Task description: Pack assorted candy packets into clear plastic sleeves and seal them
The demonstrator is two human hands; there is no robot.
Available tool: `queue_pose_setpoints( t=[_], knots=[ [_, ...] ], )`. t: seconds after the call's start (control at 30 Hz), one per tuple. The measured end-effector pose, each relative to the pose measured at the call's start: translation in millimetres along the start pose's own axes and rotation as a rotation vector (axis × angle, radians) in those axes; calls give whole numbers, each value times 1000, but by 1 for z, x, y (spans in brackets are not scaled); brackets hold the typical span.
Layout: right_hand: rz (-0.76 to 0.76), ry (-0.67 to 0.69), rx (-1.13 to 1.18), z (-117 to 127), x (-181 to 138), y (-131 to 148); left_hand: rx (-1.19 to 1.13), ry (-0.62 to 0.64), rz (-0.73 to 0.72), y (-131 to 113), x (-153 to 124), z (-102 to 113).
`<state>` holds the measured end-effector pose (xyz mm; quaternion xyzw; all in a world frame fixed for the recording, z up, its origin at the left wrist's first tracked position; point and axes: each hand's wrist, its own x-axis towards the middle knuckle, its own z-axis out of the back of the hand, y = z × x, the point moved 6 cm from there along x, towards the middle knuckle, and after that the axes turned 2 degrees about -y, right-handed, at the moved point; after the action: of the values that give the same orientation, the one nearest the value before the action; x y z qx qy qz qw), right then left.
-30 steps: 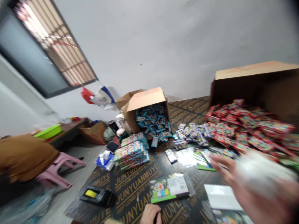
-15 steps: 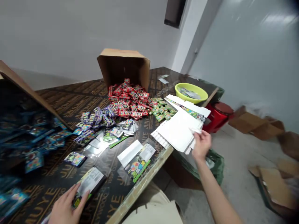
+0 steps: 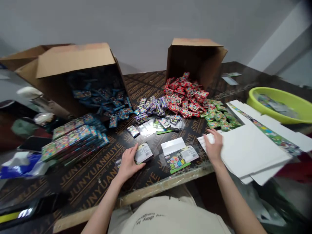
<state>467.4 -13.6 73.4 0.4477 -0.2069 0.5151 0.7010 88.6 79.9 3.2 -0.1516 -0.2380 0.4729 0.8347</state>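
My left hand (image 3: 129,163) is on the dark table, its fingers and thumb around the near-left part of a small stack of printed packaging cards (image 3: 143,153). My right hand (image 3: 214,145) has its fingers curled at the left edge of a pile of white sheets (image 3: 253,149). Something small and white shows between its thumb and fingers; I cannot make out what. Between the hands lies a flat printed package (image 3: 179,159) with a green edge and a clear sleeve. Behind it are more clear sleeves and printed cards (image 3: 159,125).
Cartons on their sides spill blue packets (image 3: 109,100) and red packets (image 3: 187,97). Purple packets (image 3: 153,105) and green packets (image 3: 220,117) lie between and beside them. Stacked packets (image 3: 73,136) stand left. A yellow-green basin (image 3: 253,105) sits right, beyond the sheets.
The view has swung left, bringing the blue-packet carton and packet stacks fully in. My right hand has come back from the far side of the white sheets to their left edge. My left hand stays at the card stack.
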Motion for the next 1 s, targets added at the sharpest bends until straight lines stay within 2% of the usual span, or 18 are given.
queue_pose_setpoints(
  t=[0.07, 0.13, 0.2, 0.3, 0.4, 0.5, 0.6, 0.7, 0.77, 0.83, 0.93, 1.0],
  knots=[
    [131, 262, 76, -74, 16, 45, -131, -91, 34, -5, -6, 11],
    [228, 444, 48, -132, 18, 78, -315, -150, 62, -8, -14, 24],
    [242, 544, -5, -171, 17, 95, -559, -171, 75, -10, -23, 36],
    [186, 610, 13, -199, 14, 101, -838, -198, 55, -15, -38, 58],
    [149, 622, 88, -202, 8, 102, -810, -248, 9, -20, -47, 79],
    [102, 618, 96, -191, -8, 111, -555, -214, 3, -19, -46, 84],
    [99, 632, 38, -185, -24, 126, -245, -94, 26, -5, -39, 64],
    [139, 612, -44, -186, -16, 122, 3, 31, 4, 14, -32, 29],
    [82, 544, -143, -181, 10, 98, 101, 109, 0, 26, -30, 8],
    [-56, 441, -273, -167, 43, 56, 146, 147, 7, 37, -31, -5],
    [-304, 299, -450, -134, 84, -17, 157, 142, 0, 47, -32, -13],
    [-427, 255, -526, -113, 97, -62, 151, 114, -5, 52, -31, -15]
  ],
)
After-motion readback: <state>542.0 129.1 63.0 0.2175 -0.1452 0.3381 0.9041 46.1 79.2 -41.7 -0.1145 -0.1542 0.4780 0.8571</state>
